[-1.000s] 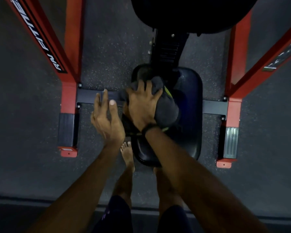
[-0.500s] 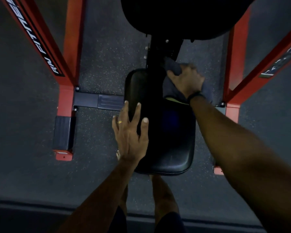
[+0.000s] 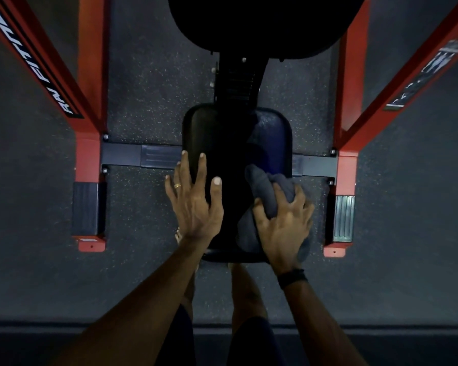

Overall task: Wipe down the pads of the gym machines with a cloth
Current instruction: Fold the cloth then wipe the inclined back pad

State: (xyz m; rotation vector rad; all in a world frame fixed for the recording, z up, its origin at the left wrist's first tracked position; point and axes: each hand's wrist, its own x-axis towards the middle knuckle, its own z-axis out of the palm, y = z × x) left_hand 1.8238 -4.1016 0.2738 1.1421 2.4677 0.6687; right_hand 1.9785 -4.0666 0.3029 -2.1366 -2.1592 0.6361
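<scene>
Right hand (image 3: 284, 228) bunching grey cloth (image 3: 269, 187) in a curled grip, pressed on black seat pad's (image 3: 271, 133) near right edge. Left hand (image 3: 195, 204) flat, fingers spread, on pad's left side.

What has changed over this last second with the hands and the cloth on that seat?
The right hand swept the grey cloth from the seat pad's left side up to its far right corner, then back to the near right edge, gripping it throughout. The left hand moved from beside the pad onto its left edge, fingers spread. The red frame stayed put.
</scene>
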